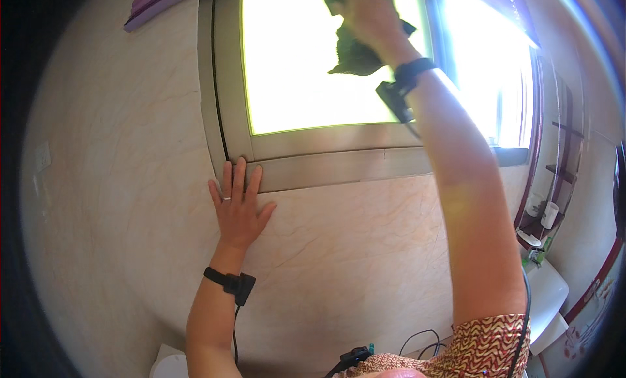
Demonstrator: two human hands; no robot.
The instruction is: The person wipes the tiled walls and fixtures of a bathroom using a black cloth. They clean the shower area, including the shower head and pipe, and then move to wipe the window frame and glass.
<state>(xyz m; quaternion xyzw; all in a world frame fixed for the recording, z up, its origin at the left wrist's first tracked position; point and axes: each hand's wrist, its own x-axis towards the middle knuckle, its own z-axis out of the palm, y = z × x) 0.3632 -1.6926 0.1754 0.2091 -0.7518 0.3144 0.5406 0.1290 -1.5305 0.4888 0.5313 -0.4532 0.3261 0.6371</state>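
My right hand [373, 19] reaches up to the window, its fingers over a dark cloth [357, 57] that lies against the bright glass pane [293, 85]. The cloth hangs below the hand and shows at both sides of it; the top of the hand runs close to the upper edge of the picture. Lower down, my left hand [241, 208] is flat with its fingers spread and a ring on one of them. Its fingertips rest on the lower left corner of the metal window frame [339, 166], the palm against the marbled wall below. It holds nothing.
Purple curtain fabric [156, 3] hangs at the upper left. Beyond the window on the right are a shelf [562, 173], a white cup [550, 215] and a white basin [548, 293]. A wall switch [42, 156] sits far left. Black straps with cables circle both wrists.
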